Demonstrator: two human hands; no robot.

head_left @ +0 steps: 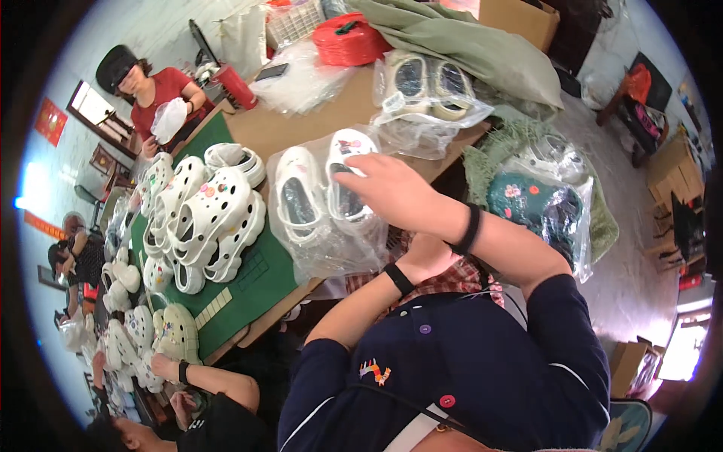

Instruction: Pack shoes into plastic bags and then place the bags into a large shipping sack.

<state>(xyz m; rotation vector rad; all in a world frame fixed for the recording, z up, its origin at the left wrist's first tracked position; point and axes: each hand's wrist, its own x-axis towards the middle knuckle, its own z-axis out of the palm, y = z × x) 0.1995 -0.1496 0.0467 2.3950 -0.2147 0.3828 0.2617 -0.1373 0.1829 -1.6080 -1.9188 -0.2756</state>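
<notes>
A pair of white clogs (301, 197) with small charms lies in a clear plastic bag (331, 252) at the table edge in front of me. My right hand (388, 188) reaches over the right-hand clog, its fingers stretched out and apart at the shoe's opening. Whether it presses on the shoe or the bag is hard to tell. Close to my body, below the bagged pair, is my left hand (428, 258). It passes partly under my right wrist, and its fingers are hidden.
White clogs (207, 218) are piled on a green mat (263, 282) to the left. Bagged cream clogs (429, 87) stand at the far side; bagged dark green clogs (527, 200) lie right. A red roll of twine (350, 39) sits far back. Several co-workers are along the left.
</notes>
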